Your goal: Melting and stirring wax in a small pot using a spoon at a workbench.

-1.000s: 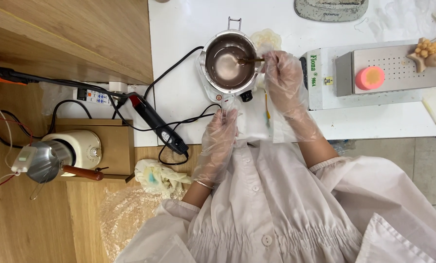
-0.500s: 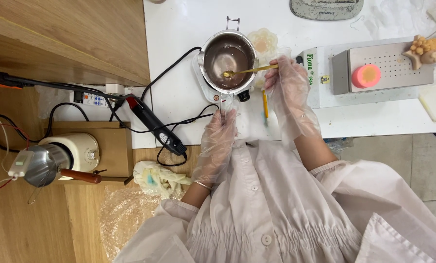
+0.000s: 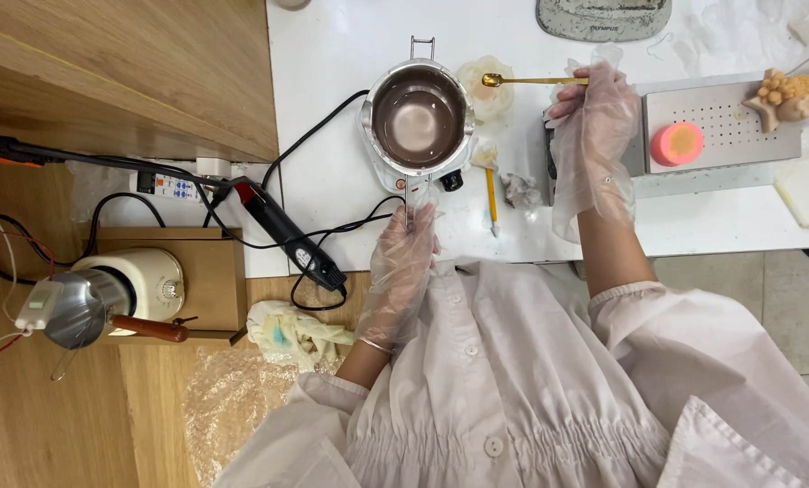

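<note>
Between both gloved hands: a small metal melting pot (image 3: 419, 117) on the white table (image 3: 332, 54).
Left hand (image 3: 404, 258) pinches the pot's handle; right hand (image 3: 592, 126) grips a gold spoon (image 3: 531, 80), bowl hovering over a pale flower-shaped mould (image 3: 488, 95) right beside the pot.

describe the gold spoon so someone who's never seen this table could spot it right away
On the white table, find the round metal pot with brown liquid. Just right of its rim, the right hand holds a thin spoon level over a pale round mould. It is the only shiny gold thing there.
</note>
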